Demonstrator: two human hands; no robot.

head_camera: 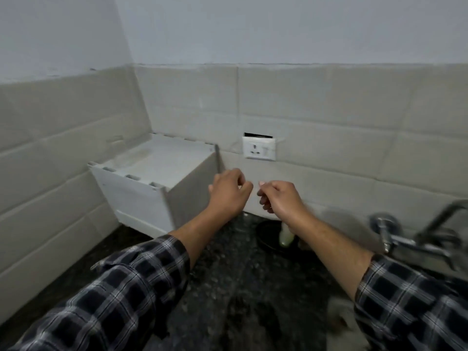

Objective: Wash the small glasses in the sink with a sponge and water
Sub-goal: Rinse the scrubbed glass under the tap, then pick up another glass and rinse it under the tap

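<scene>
My left hand (228, 192) and my right hand (277, 197) are raised side by side above the dark speckled counter (228, 274), in front of the tiled wall. Both have loosely curled fingers and hold nothing that I can see. A chrome tap (415, 239) juts from the wall at the right edge. No small glass, sponge or sink basin shows clearly. A pale greenish bottle (286, 236) stands in a round black dish (268, 239) under my right wrist, partly hidden.
A white box-like unit (157, 178) sits in the left corner on the counter. A white wall socket (258, 148) is set in the tiles behind my hands. Blur smears the lower right of the view.
</scene>
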